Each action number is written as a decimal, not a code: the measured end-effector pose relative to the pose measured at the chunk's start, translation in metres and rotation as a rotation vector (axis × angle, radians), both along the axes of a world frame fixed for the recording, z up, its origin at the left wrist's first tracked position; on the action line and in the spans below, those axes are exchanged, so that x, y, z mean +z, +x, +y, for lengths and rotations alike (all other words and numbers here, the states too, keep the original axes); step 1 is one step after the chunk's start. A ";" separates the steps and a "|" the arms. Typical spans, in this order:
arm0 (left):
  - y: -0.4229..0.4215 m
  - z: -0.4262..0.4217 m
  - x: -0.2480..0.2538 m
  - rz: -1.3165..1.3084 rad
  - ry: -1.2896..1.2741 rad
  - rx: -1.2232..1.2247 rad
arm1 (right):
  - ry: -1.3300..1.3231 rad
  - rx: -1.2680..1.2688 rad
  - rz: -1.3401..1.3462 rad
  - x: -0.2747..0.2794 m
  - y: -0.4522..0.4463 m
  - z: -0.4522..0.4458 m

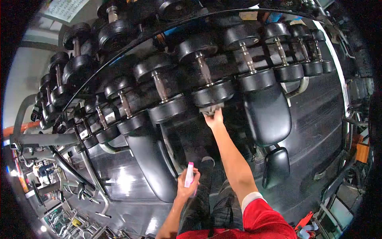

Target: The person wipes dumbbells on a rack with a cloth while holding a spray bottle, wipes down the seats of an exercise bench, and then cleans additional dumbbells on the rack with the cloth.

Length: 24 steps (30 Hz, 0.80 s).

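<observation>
My right hand (215,118) reaches forward and presses a greyish cloth (211,109) against the near end of a black dumbbell (213,93). Its fingers are closed on the cloth and partly hidden by it. That dumbbell rests on a rack with its metal handle (203,69) pointing away from me. Low in front of my body, my left hand (187,184) is wrapped round a spray bottle with a pink and white top (189,174); most of the bottle is covered by the fingers.
More dumbbells (169,109) line the rack on both sides, with another row (79,67) at upper left. Black padded benches stand left (149,163) and right (267,117) of my arms. Gym machine frames (47,139) occupy the left side. Dark flooring (123,183) lies below.
</observation>
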<state>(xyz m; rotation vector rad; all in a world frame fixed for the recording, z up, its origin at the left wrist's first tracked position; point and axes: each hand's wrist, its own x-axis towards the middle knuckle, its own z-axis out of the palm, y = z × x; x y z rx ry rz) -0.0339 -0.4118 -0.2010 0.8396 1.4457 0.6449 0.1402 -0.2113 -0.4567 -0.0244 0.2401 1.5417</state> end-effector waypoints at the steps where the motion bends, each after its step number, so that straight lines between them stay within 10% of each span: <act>1: -0.001 -0.002 0.003 0.005 0.010 0.002 | -0.695 0.002 -0.069 0.034 -0.010 0.011; 5: -0.005 -0.011 0.011 0.104 0.037 -0.072 | -0.886 -0.009 0.003 0.089 -0.032 0.019; 13: -0.007 -0.015 0.039 0.007 0.120 -0.065 | -0.316 0.073 0.257 0.224 0.066 -0.032; 24: 0.047 -0.070 0.147 0.043 0.471 -0.086 | -0.153 0.036 -1.204 0.403 0.150 -0.230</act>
